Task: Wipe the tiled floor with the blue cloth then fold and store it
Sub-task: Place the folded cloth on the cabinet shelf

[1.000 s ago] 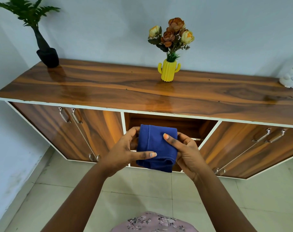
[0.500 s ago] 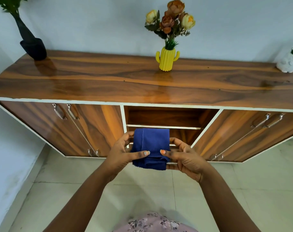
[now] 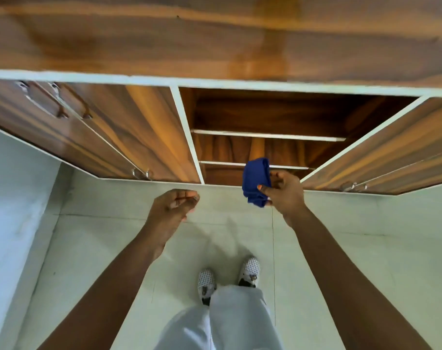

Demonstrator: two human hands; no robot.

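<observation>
Tiled floor (image 3: 88, 248) — blue cloth (image 3: 254, 181) pinched by right hand (image 3: 285, 192) fingers (image 3: 264, 189) — left hand (image 3: 173, 207) empty

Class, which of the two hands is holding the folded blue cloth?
The right hand pinches the blue cloth before the open shelves; the left hand holds nothing.

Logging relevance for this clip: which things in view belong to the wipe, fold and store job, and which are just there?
Belongs to the job:
blue cloth, folded, held in the right hand
open shelf bay of the cabinet
tiled floor
left hand, empty

Just there:
closed cabinet doors
cabinet top
</observation>
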